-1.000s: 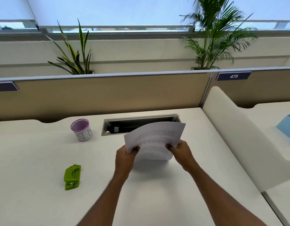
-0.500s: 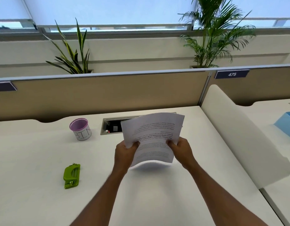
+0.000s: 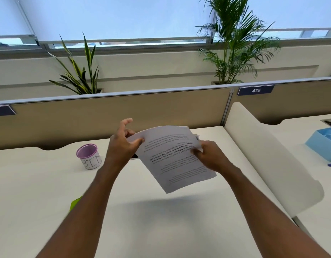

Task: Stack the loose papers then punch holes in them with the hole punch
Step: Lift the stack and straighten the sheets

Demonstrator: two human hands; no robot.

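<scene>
A stack of printed white papers [image 3: 172,159] hangs in the air above the white desk [image 3: 40,183], tilted with its lower corner toward me. My left hand [image 3: 122,146] pinches the upper left corner, its other fingers spread upward. My right hand [image 3: 209,155] grips the right edge. The green hole punch [image 3: 74,202] lies on the desk at the left, almost wholly hidden behind my left forearm.
A purple-rimmed cup marked BIN [image 3: 89,158] stands left of the papers. A tan partition [image 3: 68,123] closes the back of the desk and a white side divider [image 3: 263,157] the right. A blue tray [image 3: 324,142] sits on the neighbouring desk.
The papers have been raised and turned clockwise, so one corner now points down. My left hand moved up to the top corner. My left forearm now covers the hole punch.
</scene>
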